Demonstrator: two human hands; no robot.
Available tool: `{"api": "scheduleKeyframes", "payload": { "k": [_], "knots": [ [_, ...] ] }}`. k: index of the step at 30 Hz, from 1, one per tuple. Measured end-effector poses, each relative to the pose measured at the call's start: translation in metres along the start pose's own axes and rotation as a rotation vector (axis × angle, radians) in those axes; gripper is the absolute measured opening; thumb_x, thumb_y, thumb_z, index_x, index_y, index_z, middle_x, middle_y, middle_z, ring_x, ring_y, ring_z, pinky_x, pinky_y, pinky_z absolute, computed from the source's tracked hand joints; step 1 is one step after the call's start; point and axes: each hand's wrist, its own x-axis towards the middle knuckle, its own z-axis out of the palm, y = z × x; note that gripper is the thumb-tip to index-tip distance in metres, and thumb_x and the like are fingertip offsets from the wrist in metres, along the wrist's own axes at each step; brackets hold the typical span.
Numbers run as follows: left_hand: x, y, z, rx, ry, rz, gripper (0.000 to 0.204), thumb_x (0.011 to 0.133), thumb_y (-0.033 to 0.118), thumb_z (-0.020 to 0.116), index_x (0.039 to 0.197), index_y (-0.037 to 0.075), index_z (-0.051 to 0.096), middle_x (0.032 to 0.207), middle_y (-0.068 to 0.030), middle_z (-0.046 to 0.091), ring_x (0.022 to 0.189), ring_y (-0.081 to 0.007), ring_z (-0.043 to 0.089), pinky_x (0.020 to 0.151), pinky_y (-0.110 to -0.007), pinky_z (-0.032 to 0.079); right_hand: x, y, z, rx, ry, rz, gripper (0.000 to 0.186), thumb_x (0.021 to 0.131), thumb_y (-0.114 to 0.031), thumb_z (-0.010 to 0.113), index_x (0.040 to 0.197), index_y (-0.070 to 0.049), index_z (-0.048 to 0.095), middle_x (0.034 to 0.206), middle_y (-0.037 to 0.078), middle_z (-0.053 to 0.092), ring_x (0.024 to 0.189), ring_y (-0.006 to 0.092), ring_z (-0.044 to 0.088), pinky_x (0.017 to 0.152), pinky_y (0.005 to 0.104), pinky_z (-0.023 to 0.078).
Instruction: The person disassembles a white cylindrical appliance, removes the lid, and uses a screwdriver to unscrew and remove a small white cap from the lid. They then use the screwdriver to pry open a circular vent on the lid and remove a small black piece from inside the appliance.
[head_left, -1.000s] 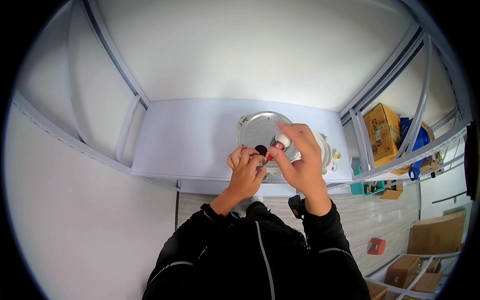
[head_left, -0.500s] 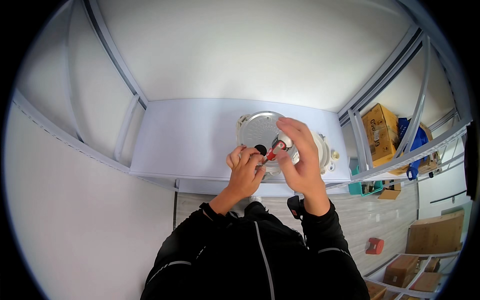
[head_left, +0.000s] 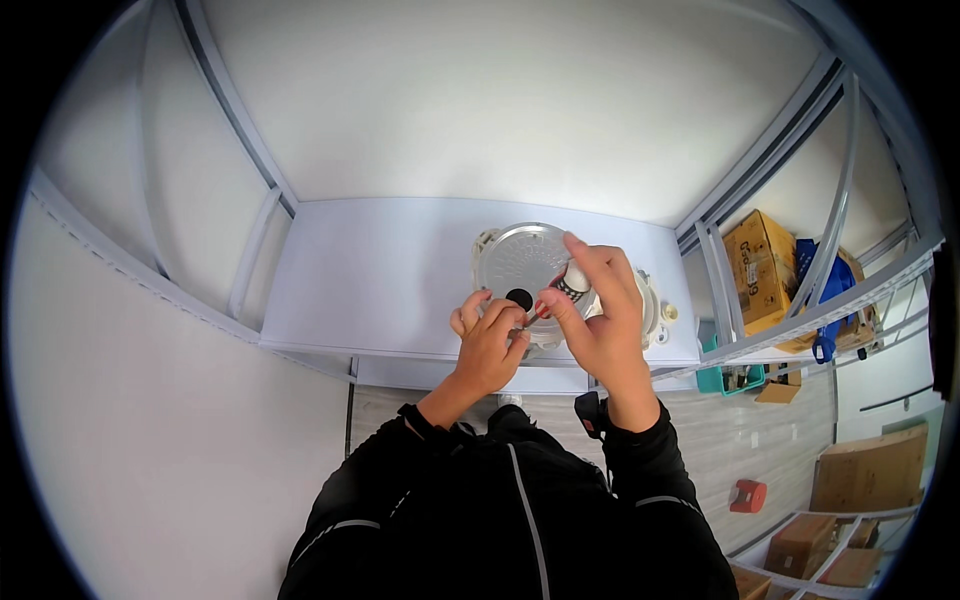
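Note:
In my right hand (head_left: 605,310) is a screwdriver (head_left: 573,284) with a red, black and white handle, held between thumb and fingers. Its thin grey shaft slants down left to the fingertips of my left hand (head_left: 489,340). Those fingers are bent and closed at the tip; what they pinch is hidden. Just beyond them sits a round black knob-like piece (head_left: 519,298). Both hands are over the near part of a round silver-rimmed disc (head_left: 524,252) with a patterned, see-through-looking middle. Pale parts show beneath its edge.
White round plate-like pieces (head_left: 650,308) lie to the right on the white table (head_left: 370,270), beside a small cream-coloured piece (head_left: 669,312). Metal frame posts rise at both ends. Cardboard boxes (head_left: 757,265), a teal bin (head_left: 712,379) and a red stool (head_left: 748,495) are on the right.
The screwdriver handle has turned in my right fingers, so a black-and-white checked part now shows. My right index finger and thumb have shifted slightly. My left hand stays almost in place.

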Motion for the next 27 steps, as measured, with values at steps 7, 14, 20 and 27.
{"api": "scheduleKeyframes", "payload": {
  "k": [7,14,20,27],
  "knots": [
    [0.000,0.000,0.001,-0.002,0.017,-0.006,0.019,0.087,0.019,0.075,0.105,0.016,0.070,0.119,0.0030,0.067,0.139,-0.0346,0.041,0.107,-0.055,0.022,-0.006,0.002,0.009,0.381,0.012,0.146,0.051,0.099,-0.002,0.068,0.148,0.000,0.058,0.136,0.020,0.067,0.115,0.0313,0.069,0.100,0.0380,0.054],
    [0.002,-0.005,-0.002,-0.022,0.064,-0.002,0.017,0.082,0.018,0.081,0.096,0.018,0.073,0.110,0.0059,0.070,0.135,-0.0322,0.045,0.106,-0.054,0.024,0.002,0.000,0.001,0.274,-0.072,-0.058,0.054,0.096,-0.004,0.072,0.148,-0.002,0.059,0.142,0.020,0.063,0.121,0.0337,0.065,0.103,0.0406,0.052],
    [0.005,-0.006,-0.002,-0.043,0.055,-0.004,0.018,0.080,0.016,0.082,0.095,0.018,0.073,0.109,0.0067,0.070,0.134,-0.0319,0.047,0.106,-0.053,0.024,-0.004,0.006,0.006,0.120,0.016,-0.077,0.059,0.093,-0.001,0.074,0.149,-0.002,0.058,0.144,0.020,0.062,0.115,0.0328,0.065,0.095,0.0380,0.053],
    [0.004,-0.007,-0.003,-0.026,0.035,-0.024,0.020,0.080,0.018,0.084,0.096,0.018,0.072,0.109,0.0068,0.070,0.135,-0.0323,0.047,0.108,-0.054,0.023,-0.008,0.002,0.013,0.347,0.066,0.026,0.053,0.095,0.000,0.072,0.146,-0.001,0.060,0.135,0.021,0.068,0.115,0.0340,0.067,0.094,0.0380,0.054]
  ]
}}
